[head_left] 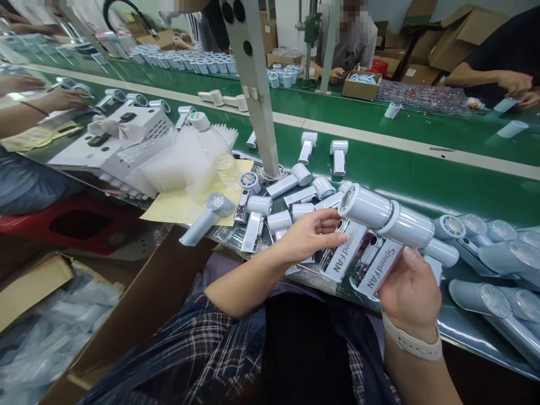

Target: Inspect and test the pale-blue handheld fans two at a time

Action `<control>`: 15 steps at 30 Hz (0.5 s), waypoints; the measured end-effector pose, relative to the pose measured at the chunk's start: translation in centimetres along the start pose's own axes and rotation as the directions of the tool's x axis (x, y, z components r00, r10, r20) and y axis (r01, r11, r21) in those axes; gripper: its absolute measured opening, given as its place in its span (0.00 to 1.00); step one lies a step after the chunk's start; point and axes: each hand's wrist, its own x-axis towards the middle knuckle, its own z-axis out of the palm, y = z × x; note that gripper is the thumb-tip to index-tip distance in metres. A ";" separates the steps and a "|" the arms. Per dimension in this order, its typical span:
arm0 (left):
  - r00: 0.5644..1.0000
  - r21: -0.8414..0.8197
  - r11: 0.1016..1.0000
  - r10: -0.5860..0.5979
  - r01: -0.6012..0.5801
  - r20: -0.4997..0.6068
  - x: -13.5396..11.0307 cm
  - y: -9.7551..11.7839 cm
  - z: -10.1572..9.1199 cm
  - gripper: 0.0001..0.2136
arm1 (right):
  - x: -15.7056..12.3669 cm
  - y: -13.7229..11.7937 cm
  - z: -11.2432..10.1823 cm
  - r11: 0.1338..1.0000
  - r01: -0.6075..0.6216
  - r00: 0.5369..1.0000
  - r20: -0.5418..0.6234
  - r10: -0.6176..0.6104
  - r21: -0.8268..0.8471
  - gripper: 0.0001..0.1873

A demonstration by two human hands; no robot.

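I hold two pale blue handheld fans side by side above the bench edge, both handles printed "Speed FAN". My left hand [310, 233] pinches the handle of the left fan [352, 225]. My right hand [409, 289], with a white band on its wrist, wraps round the handle of the right fan [396, 236]. A loose pile of the same fans [291, 194] lies on the bench just beyond my left hand. More fans wrapped in clear bags [493, 264] lie to the right of my right hand.
A green conveyor belt [422, 169] runs across behind the pile, with a slanted white post [257, 90] rising from it. A plastic bottle [215, 149] and stacked white bags stand at left on yellow paper. An open cardboard box [139, 315] sits low left. Other people work around the belt.
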 end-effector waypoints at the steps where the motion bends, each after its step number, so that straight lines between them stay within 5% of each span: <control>1: 0.999 0.065 0.997 0.043 -0.043 0.007 -0.1 0.1 -0.1 0.27 | -0.1 -0.1 -0.2 0.997 0.041 0.999 0.014 -0.040 -0.058 0.16; 4: 0.963 0.280 0.921 0.259 -0.270 0.078 -0.1 0.3 -0.5 0.20 | -0.3 -0.8 -0.7 0.945 0.235 0.967 0.156 -0.203 -0.228 0.25; 8: 0.802 0.447 0.670 0.543 -0.593 0.249 -0.2 0.1 -1.0 0.07 | -0.8 -1.4 -1.3 0.786 0.561 0.804 0.396 -0.443 -0.260 0.31; 11: 0.708 0.492 0.529 0.633 -0.692 0.315 -0.3 -0.3 -1.2 0.10 | -1.1 -0.9 -1.8 0.755 0.616 0.753 0.451 -0.480 -0.225 0.29; 13: 0.718 0.524 0.515 0.615 -0.678 0.326 -0.1 -0.6 -1.3 0.11 | -1.0 -0.1 -1.9 0.771 0.608 0.749 0.460 -0.476 -0.192 0.28; 15: 0.782 0.557 0.568 0.555 -0.605 0.284 0.4 -0.8 -1.4 0.08 | -0.7 0.4 -1.9 0.805 0.571 0.769 0.451 -0.453 -0.164 0.28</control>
